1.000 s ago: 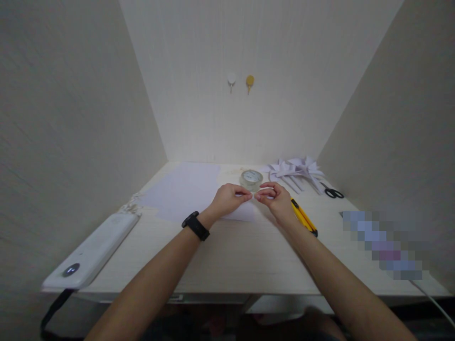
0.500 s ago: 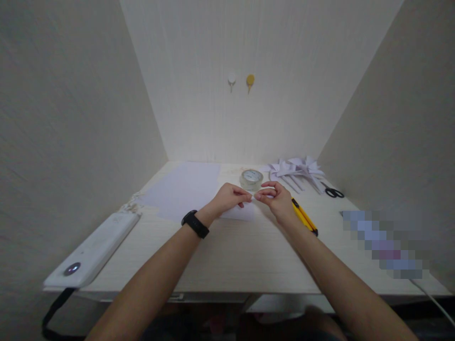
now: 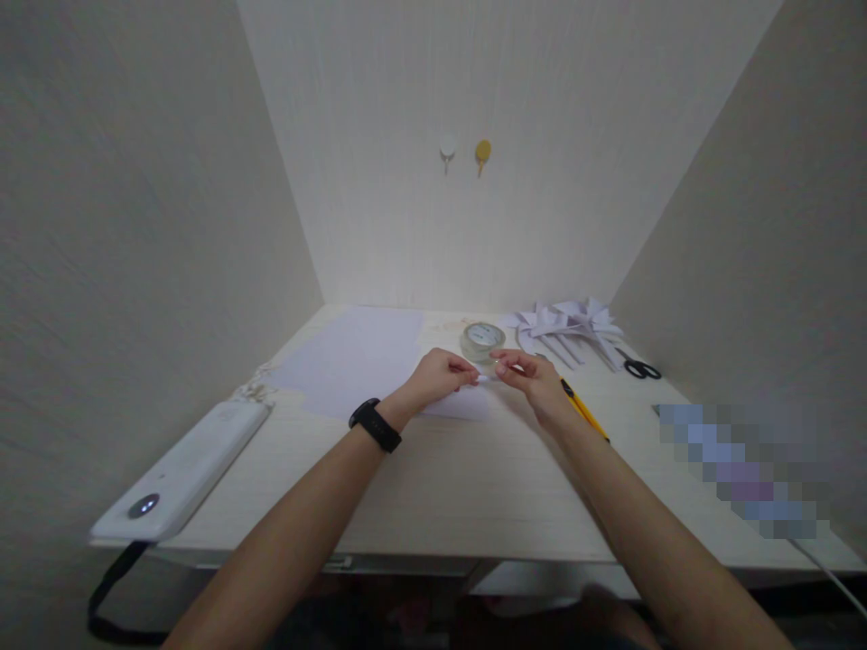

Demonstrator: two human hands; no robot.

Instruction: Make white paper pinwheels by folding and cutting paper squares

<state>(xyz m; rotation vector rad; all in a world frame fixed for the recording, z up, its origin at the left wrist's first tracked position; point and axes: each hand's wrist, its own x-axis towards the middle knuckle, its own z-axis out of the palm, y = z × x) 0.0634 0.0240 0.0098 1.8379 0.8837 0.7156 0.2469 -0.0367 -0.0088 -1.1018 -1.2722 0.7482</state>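
Note:
My left hand (image 3: 443,372), a black watch (image 3: 375,424) on its wrist, is closed in a pinch on a small white paper piece (image 3: 483,378). Just to the right, my right hand (image 3: 532,379) has thumb and forefinger pressed together. A tiny glint shows at those fingertips, too small to name. Behind the hands lies a roll of clear tape (image 3: 483,337). White paper sheets (image 3: 366,348) spread under and left of my left hand. A yellow utility knife (image 3: 588,415) rests beside my right wrist, partly hidden by it.
Several white paper pinwheels (image 3: 565,323) lie at the back right, near black-handled scissors (image 3: 640,367). A white device (image 3: 182,474) with a black strap is at the left edge. A blurred-out object (image 3: 738,469) lies right. Two hooks (image 3: 482,152) are on the back wall.
My right hand has drawn slightly away to the right, widening the gap between the fingertips. More of the white paper piece shows. The view has shifted slightly.

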